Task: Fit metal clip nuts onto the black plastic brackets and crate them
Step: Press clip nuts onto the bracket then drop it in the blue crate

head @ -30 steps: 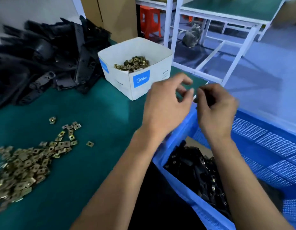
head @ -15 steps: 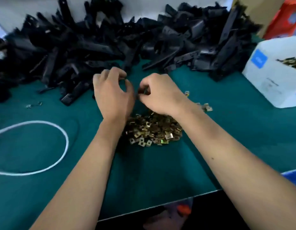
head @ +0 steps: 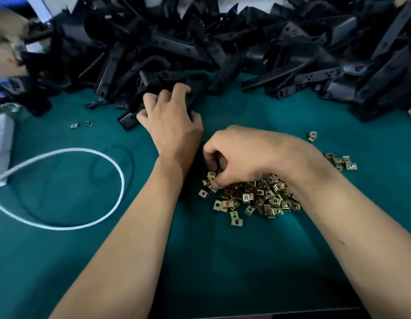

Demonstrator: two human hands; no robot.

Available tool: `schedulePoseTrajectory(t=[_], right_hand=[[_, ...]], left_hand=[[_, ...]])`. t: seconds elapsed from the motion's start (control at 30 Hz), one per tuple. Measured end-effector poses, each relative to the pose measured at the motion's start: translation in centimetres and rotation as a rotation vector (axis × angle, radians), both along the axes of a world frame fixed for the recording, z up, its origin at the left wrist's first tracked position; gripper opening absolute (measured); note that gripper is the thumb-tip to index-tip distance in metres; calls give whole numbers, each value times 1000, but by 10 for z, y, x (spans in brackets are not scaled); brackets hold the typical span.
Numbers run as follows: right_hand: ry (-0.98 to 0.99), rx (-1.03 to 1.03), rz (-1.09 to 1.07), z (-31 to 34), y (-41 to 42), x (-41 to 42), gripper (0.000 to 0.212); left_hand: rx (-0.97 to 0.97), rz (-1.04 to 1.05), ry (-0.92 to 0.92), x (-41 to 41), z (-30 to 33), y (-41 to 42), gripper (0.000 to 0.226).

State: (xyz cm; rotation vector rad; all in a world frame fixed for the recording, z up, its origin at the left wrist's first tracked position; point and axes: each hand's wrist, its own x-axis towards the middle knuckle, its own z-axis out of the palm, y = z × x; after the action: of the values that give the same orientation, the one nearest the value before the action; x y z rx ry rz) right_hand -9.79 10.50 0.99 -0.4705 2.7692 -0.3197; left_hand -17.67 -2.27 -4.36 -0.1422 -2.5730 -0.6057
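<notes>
Hands meet over a green table (head: 223,261), and both hide what matters most. The left hand (head: 171,120) lies on the near edge of the black bracket heap (head: 223,49), its fingers curled over a bracket (head: 128,118); only that part's lower end pokes out from under the knuckles, so its shape is hard to judge. The right hand (head: 248,155) is bent down onto the left end of the pile of clip nuts (head: 257,198), thumb and fingertips bunched narrow among the pieces; whether they actually pinch a nut cannot be told, since the palm covers the tips.

The bracket heap runs along the whole far edge of the table and is cut off at the top and both sides; the parts are too tangled, dark and blurred to count. The nuts, brass-coloured squares with a centre hole, are also too many to count in the main pile. Strays can be counted better: two stray nuts (head: 80,124) near the left edge, a single nut (head: 312,136) toward the right, and a small cluster (head: 341,161) of about five just beyond the right wrist.

One white cable (head: 117,171) loops across the left part of the table, running out past the left edge. At the far left corner, blurred shapes cannot be identified. No writing or label is legible anywhere.
</notes>
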Motion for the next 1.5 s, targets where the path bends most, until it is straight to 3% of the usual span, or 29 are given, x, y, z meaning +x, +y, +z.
schedulePoseTrajectory(t=[0.2, 0.33, 0.47, 0.53, 0.67, 0.77, 0.9, 1.0, 1.1, 1.23, 1.5], right_hand=[[53, -167, -20, -8, 16, 2, 22], [134, -369, -89, -16, 36, 4, 9], [207, -538, -219, -28, 55, 5, 5], [181, -744, -318, -32, 61, 4, 9], [-23, -1364, -493, -29, 65, 3, 22], [-198, -1609, -526, -30, 69, 2, 27], [-210, -1617, -580, -34, 73, -2, 34], [-202, -1604, -592, -35, 73, -3, 29], [-166, -1631, -616, -37, 69, -3, 24], [-110, -1654, -586, -36, 67, -2, 12], [-95, -1652, -568, -36, 67, -3, 26]], left_hand=[[174, 22, 242, 5, 4, 3, 34], [575, -206, 233, 7, 4, 2, 28], [727, -289, 297, 10, 5, 4, 21], [829, -359, 230, 10, 6, 8, 15], [1119, -451, -147, 17, 2, 19, 12], [1174, -501, -399, 20, 3, 19, 34], [1065, -626, -461, 14, 9, 6, 59], [861, -585, -402, 9, 7, 2, 52], [791, -600, -402, 9, 5, 0, 45], [594, -583, -364, 12, 2, -7, 60], [381, -523, -297, 13, 6, -11, 85]])
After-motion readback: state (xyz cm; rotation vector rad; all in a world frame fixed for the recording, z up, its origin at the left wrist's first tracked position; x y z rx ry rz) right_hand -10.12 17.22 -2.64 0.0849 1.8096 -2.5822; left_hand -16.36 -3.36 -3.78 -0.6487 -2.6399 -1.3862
